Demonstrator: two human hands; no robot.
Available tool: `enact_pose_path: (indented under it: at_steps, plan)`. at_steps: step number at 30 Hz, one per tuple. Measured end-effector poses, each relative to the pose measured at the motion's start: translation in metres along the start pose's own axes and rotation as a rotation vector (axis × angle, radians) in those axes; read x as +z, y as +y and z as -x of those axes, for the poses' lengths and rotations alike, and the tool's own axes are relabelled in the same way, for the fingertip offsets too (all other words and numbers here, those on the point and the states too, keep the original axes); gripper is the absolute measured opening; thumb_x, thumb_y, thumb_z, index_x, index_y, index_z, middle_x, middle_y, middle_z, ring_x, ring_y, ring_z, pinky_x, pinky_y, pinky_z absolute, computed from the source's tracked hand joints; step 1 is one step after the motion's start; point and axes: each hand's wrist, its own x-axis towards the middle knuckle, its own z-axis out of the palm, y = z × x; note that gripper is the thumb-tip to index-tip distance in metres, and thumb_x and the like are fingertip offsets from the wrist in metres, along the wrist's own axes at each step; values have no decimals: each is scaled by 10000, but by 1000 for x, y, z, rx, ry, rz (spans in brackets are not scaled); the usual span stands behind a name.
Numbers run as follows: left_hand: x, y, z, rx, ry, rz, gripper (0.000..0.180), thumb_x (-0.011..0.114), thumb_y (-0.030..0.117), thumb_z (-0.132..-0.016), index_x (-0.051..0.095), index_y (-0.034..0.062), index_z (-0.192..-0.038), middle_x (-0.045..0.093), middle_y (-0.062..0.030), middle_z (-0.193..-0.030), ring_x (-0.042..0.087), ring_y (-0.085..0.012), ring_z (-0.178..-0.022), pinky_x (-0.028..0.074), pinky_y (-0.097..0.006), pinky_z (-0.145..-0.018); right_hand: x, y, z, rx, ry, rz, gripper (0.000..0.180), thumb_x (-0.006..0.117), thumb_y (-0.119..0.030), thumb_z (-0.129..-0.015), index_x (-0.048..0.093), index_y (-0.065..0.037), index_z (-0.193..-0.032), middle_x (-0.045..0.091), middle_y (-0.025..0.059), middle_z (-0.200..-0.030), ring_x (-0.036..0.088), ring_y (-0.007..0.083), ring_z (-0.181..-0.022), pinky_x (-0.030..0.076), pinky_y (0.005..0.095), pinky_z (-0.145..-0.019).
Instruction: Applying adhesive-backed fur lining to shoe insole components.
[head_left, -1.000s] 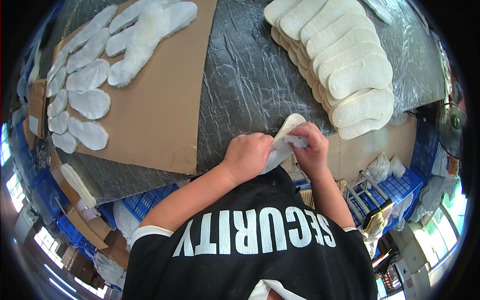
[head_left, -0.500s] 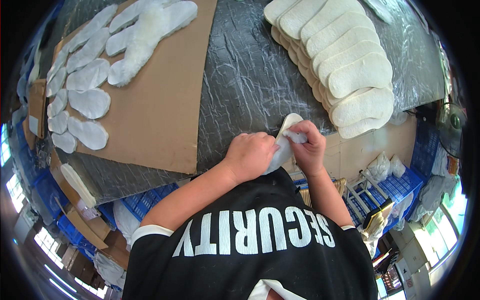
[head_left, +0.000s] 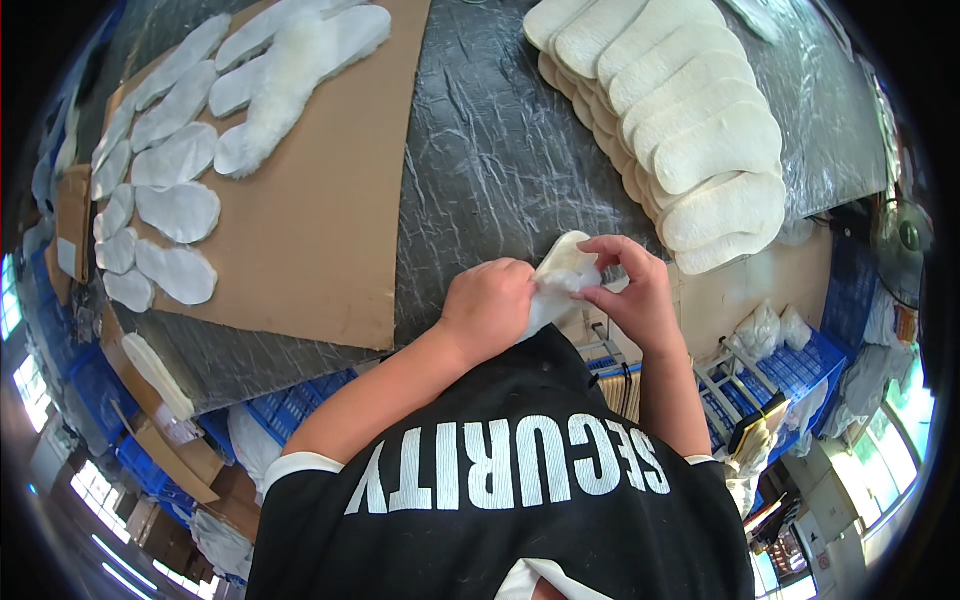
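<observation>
At the table's near edge, my left hand point(head_left: 490, 308) is closed on a cream insole point(head_left: 563, 250), its fingers curled at the insole's left side. A white fleecy piece point(head_left: 548, 303) lies over the lower part of this insole, leaving the rounded far end bare. My right hand point(head_left: 640, 292) grips the right edge of the fleecy piece between thumb and fingers. The lower end of both pieces hangs close to my black shirt. Part of the insole is hidden beneath the fleece and my left fingers.
Cream insoles point(head_left: 715, 150) lie in overlapping stacks at the far right. White fleecy insole shapes point(head_left: 178, 212) are spread on a brown cardboard sheet point(head_left: 330, 220) at left. A single insole point(head_left: 158, 375) rests at the left table corner. Blue crates point(head_left: 800, 365) stand beyond the near edge.
My right hand has shifted slightly right, its fingers more spread. The fleecy piece now covers more of the insole's width. My left hand and the insole have moved a little left.
</observation>
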Motion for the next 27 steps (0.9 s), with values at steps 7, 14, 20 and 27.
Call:
enact_pose_path:
  at_steps: [7, 14, 20, 27]
  plan:
    - [-6, -1, 7, 36, -1, -9, 91, 608, 115, -846, 626, 28, -827, 639, -148, -805, 626, -350, -768, 493, -455, -667, -5, -5, 0, 120, -154, -200, 316, 790, 44, -615, 662, -10, -898, 641, 67, -941, 628, 201, -846, 501, 302, -730]
    - [-5, -8, 10, 29, 30, -20, 78, 620, 102, -832, 625, 24, -831, 644, -150, -810, 633, -350, -769, 501, -447, -673, -5, -3, 1, -185, -290, -141, 244, 721, 111, -603, 560, -8, -742, 643, 72, -907, 636, 229, -888, 500, 324, -780]
    - [-8, -7, 12, 63, -6, -5, 65, 629, 85, -811, 622, 25, -836, 634, -149, -798, 627, -355, -764, 500, -446, -671, -5, -4, 6, -46, -83, -220, 219, 651, 144, -650, 526, -8, -746, 649, 81, -852, 640, 221, -814, 506, 318, -706]
    - [-7, -6, 16, 131, -21, 58, 95, 644, 82, -803, 612, 21, -868, 624, -153, -803, 622, -362, -759, 492, -451, -667, 9, 8, 4, -102, 98, -124, 212, 603, 156, -689, 556, -11, -811, 654, 95, -925, 649, 214, -813, 519, 302, -689]
